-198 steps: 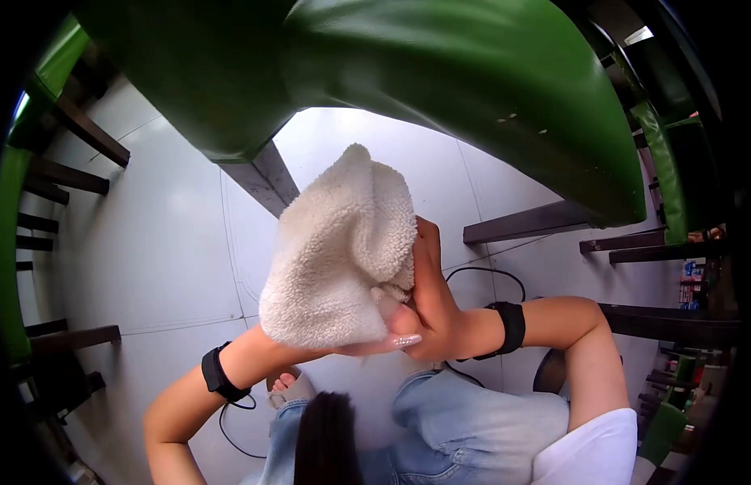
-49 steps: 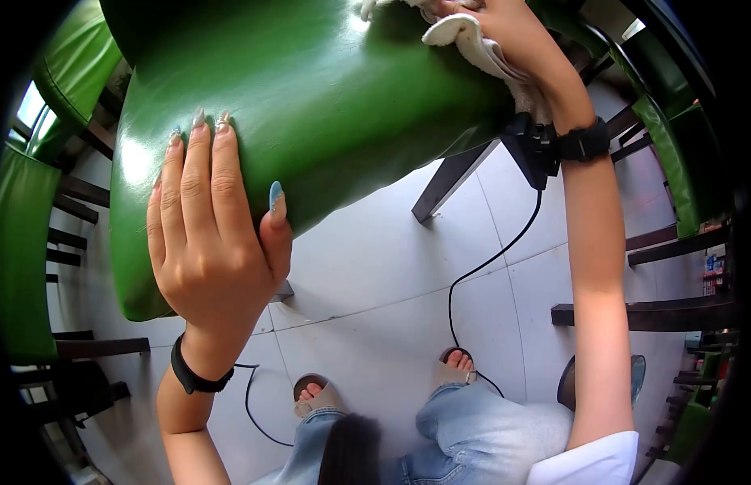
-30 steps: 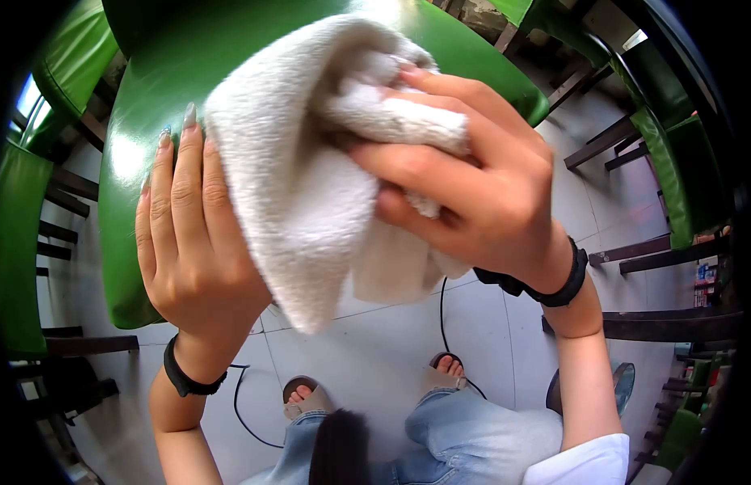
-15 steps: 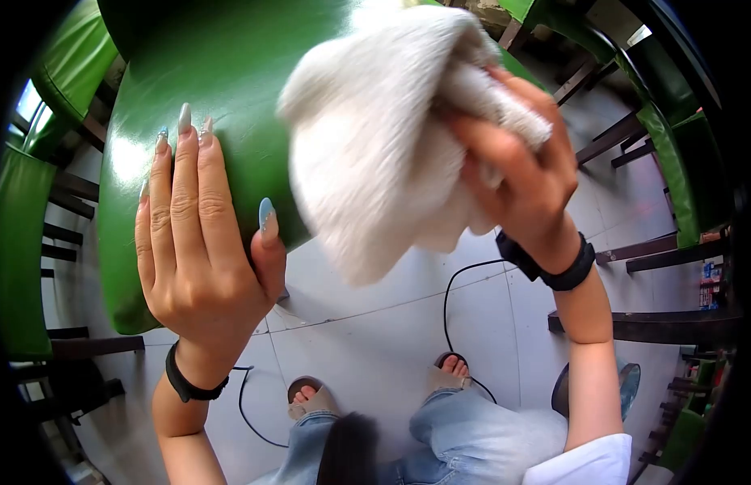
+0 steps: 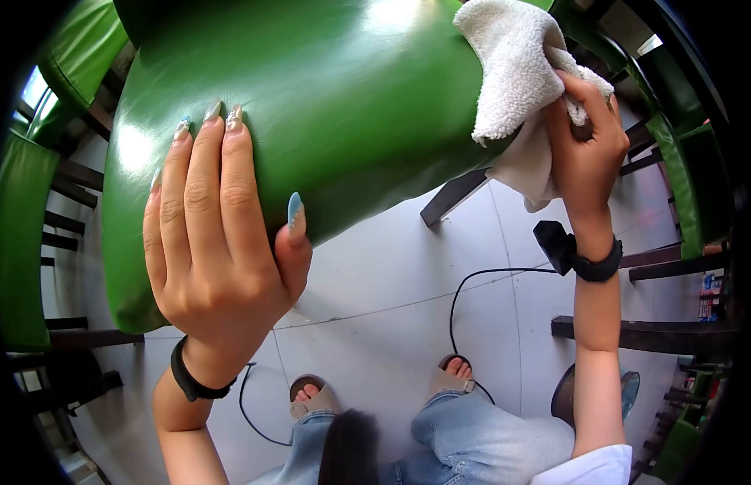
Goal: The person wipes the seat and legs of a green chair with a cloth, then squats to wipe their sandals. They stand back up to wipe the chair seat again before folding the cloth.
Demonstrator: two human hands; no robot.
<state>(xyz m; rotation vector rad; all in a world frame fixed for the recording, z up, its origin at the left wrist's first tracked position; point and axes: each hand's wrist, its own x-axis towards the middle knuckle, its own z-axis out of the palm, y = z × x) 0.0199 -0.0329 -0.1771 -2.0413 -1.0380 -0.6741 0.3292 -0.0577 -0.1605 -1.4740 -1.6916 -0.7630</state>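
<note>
A glossy green padded chair seat (image 5: 351, 105) fills the upper middle of the head view. My left hand (image 5: 214, 234) lies flat on its left part, fingers stretched out and thumb apart, holding nothing. At the seat's right end, my right hand (image 5: 589, 153) grips a white towel (image 5: 517, 69) between thumb and fingers. Part of the towel rests over the seat's right edge, and a fold hangs down below it. Some right fingertips are hidden by the cloth.
Other green chairs stand at the left (image 5: 20, 234) and right. A dark wooden leg (image 5: 456, 196) shows under the seat. On the tiled floor (image 5: 375, 323), black cables (image 5: 454, 311) run near my sandalled feet. A round dark object (image 5: 564, 396) sits by my right forearm.
My right hand has carried the towel rightward, from in front of the seat onto its right edge. My left hand has shifted slightly right, still flat on the seat.
</note>
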